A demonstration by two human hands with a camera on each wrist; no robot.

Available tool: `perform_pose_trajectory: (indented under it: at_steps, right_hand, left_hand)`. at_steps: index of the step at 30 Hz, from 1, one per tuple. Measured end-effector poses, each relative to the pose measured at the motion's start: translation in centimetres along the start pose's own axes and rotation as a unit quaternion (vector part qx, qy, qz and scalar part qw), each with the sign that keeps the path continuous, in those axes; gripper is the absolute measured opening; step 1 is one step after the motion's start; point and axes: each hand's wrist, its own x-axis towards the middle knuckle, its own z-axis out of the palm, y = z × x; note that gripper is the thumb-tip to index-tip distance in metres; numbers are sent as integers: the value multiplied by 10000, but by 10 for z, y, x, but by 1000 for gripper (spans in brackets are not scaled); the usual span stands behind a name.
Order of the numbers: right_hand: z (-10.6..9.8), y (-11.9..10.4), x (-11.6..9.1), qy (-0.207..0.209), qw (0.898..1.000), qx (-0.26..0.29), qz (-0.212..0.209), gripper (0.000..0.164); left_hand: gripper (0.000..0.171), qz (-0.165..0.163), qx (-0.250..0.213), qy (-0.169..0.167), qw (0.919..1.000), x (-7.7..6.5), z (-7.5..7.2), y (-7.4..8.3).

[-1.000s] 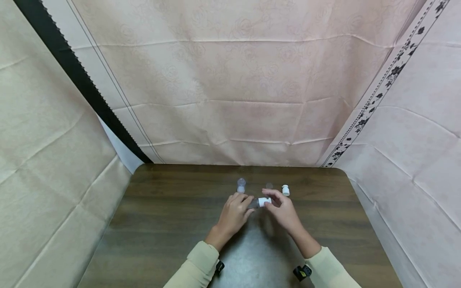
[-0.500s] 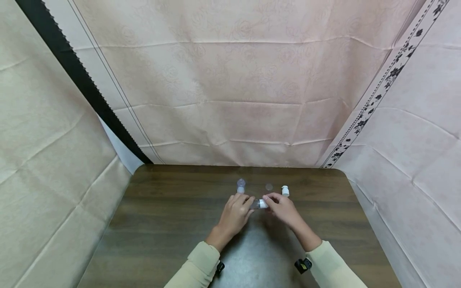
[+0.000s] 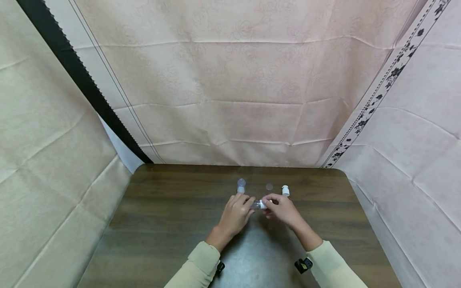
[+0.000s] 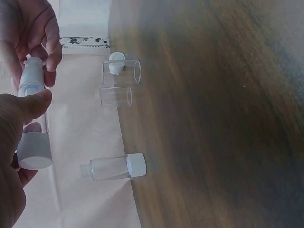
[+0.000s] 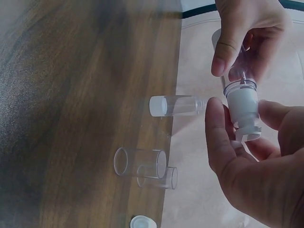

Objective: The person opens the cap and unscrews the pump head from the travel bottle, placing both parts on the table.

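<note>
A small clear pump bottle [image 4: 34,149] with a white base lies nearly level between the two hands, over the table. My left hand [image 3: 234,212] grips its clear body, thumb [image 4: 35,104] on one side and fingers curled round the other. At its other end is a white pump head [image 5: 243,107], with a short spout. My right hand [image 3: 284,210] pinches this pump head between thumb and fingers, as the right wrist view shows. In the head view the fingers cover much of the bottle.
Behind the hands, a second clear bottle [image 4: 111,167] with a white base and bare neck stands upright. Two clear covers [image 4: 121,72] [image 5: 140,162] stand right of it on the wooden table [image 3: 162,240]. Further right is a loose white pump head [image 3: 285,191]. Cloth hangs behind.
My right hand has shifted slightly left and down along the pump head, its fingers drawing closer together. The clear covers behind show more fully. My left hand has stayed on the bottle.
</note>
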Motion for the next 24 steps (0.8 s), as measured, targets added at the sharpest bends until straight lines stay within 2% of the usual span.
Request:
perform_pose_trajectory:
  at_steps: [12, 24]
  right_hand:
    - [-2, -3, -1, 44, 10000, 38, 45, 18]
    - [0, 0, 1, 237, 9992, -121, -282, 21]
  left_hand:
    - [35, -71, -26, -45, 10000, -2, 0, 0]
    - [36, -247, -234, -72, 9994, -1, -1, -1]
